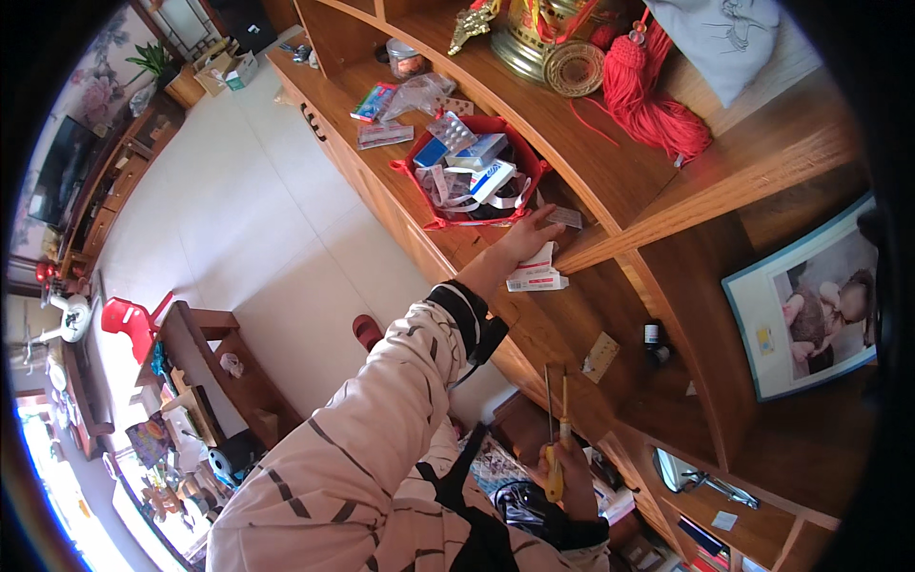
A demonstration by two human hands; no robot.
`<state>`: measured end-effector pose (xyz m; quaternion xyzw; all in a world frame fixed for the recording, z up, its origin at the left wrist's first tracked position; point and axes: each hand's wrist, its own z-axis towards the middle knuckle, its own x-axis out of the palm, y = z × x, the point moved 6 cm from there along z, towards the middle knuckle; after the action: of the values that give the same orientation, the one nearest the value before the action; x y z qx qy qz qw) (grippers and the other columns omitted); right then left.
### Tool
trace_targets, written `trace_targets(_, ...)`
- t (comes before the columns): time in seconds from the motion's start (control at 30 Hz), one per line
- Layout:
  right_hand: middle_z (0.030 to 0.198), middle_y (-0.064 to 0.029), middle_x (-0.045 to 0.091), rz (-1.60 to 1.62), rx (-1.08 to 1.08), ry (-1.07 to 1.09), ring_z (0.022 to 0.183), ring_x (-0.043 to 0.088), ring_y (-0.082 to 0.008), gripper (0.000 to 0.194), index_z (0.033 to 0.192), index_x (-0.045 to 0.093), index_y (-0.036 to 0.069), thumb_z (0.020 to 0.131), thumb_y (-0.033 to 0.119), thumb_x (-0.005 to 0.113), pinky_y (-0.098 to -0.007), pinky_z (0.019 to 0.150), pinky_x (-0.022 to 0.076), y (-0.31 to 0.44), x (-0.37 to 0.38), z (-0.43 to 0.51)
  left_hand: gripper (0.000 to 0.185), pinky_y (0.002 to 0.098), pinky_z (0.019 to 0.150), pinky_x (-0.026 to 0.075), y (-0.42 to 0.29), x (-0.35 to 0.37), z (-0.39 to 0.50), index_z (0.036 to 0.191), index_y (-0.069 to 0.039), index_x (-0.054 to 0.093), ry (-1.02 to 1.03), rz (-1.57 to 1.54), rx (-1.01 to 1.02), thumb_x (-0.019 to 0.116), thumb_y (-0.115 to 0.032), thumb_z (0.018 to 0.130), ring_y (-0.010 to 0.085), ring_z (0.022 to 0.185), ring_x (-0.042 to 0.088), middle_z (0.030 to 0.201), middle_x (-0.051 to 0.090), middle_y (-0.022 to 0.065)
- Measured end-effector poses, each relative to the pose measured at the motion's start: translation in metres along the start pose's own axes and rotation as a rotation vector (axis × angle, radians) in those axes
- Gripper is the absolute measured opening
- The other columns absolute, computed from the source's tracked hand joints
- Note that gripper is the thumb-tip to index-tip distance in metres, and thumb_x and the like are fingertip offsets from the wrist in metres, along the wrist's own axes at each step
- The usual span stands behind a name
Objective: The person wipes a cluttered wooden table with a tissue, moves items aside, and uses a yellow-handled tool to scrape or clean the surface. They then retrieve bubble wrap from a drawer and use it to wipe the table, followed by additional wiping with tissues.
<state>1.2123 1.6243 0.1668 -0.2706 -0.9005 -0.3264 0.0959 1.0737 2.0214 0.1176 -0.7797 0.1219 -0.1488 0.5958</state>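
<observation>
My left hand (527, 239) reaches over the wooden cabinet shelf, palm down and fingers apart, at the near rim of a red fabric basket (537, 170). Medicine boxes (493, 179) and a blister pack (452, 133) fill the basket. Close by my fingertips is a flat silvery pack (568, 217). A torn white-and-red carton (537, 275) lies right beside my palm, partly covered by it. Lower down, my right hand (575, 475) grips two screwdrivers together; one has a yellow handle (553, 477), and both shafts point up towards the shelf.
A small bottle (652, 334) and a beige card (600, 356) are on the shelf. A wooden divider (643, 229) rises beside my left hand. Above are a gold ornament (522, 43) and red tassel (643, 93); a framed photo (808, 307) leans right. A red slipper (367, 331) lies on the floor.
</observation>
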Motion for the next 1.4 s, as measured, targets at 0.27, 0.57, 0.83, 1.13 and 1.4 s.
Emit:
trace_targets(0.27,0.090,-0.0135,0.058,0.005,0.054,0.073,0.067,0.057,-0.0182,0.023,0.114,0.045,0.008,0.096,0.013,0.058,-0.0309,0.060,0.0490,0.003,-0.006,0.014,0.047,0.0259,0.079,0.052,-0.020,0.009,-0.030,0.141,-0.003,0.046,0.026,-0.273,0.100,0.059,-0.016,0.097,0.0119,0.093,0.059,0.123,0.060,0.0074)
trace_targets(0.57,0.091,-0.0111,0.060,-0.094,0.076,0.103,0.068,0.058,-0.0178,0.026,0.119,0.046,0.010,0.096,0.014,0.057,-0.0311,0.056,0.0478,0.005,-0.002,0.023,0.031,0.0269,0.062,0.054,-0.097,-0.123,-0.113,0.121,0.001,0.055,-0.432,-0.146,0.352,0.063,-0.007,0.093,0.0134,0.072,0.063,0.081,0.066,0.0069)
trace_targets(0.83,0.090,-0.0113,0.059,-0.068,0.099,0.105,0.067,0.058,-0.0183,0.021,0.115,0.046,0.010,0.097,0.013,0.055,-0.0313,0.055,0.0476,0.003,0.000,0.027,0.028,0.0320,0.055,0.054,-0.044,-0.112,-0.058,0.103,0.004,0.064,-0.300,-0.276,-0.215,0.073,-0.016,0.086,0.0169,0.063,0.066,0.082,0.069,0.0090)
trace_targets(1.13,0.090,-0.0125,0.059,-0.041,0.089,0.118,0.067,0.058,-0.0195,0.020,0.114,0.046,0.010,0.096,0.011,0.055,-0.0324,0.056,0.0484,0.002,0.002,0.026,0.046,0.0356,0.064,0.057,-0.018,-0.086,-0.023,0.108,0.008,0.061,-0.480,-0.321,-0.289,0.079,-0.022,0.078,0.0256,0.078,0.070,0.096,0.069,0.0176)
trace_targets(1.4,0.091,-0.0128,0.059,-0.003,0.068,0.143,0.069,0.058,-0.0193,0.020,0.114,0.046,0.009,0.096,0.010,0.056,-0.0324,0.057,0.0485,0.003,0.011,0.021,0.067,0.0377,0.088,0.054,-0.017,-0.074,-0.013,0.118,0.008,0.055,-0.739,-0.103,-0.262,0.082,-0.030,0.070,0.0349,0.105,0.065,0.116,0.063,0.0254)
